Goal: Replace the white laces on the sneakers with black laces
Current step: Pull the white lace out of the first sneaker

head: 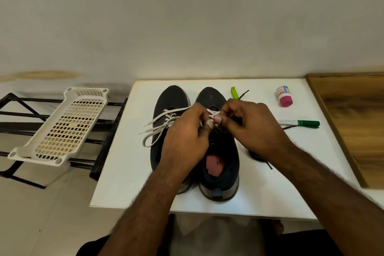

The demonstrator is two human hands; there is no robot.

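Fingertips (212,124) pinch white lace (214,113) over white table (128,162)

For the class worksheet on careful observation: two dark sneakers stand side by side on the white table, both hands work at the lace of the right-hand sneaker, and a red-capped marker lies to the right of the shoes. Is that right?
Not quite. In the head view the marker has a green cap, not red. The rest holds: the two sneakers stand side by side on the white table, and the left hand and right hand work at the right-hand sneaker's white lace.

I'm at home, by the look of it; my small white table (116,172) stands against a stained plaster wall (187,16); a black shoe rack (25,114) beside it; tiled floor (52,214).
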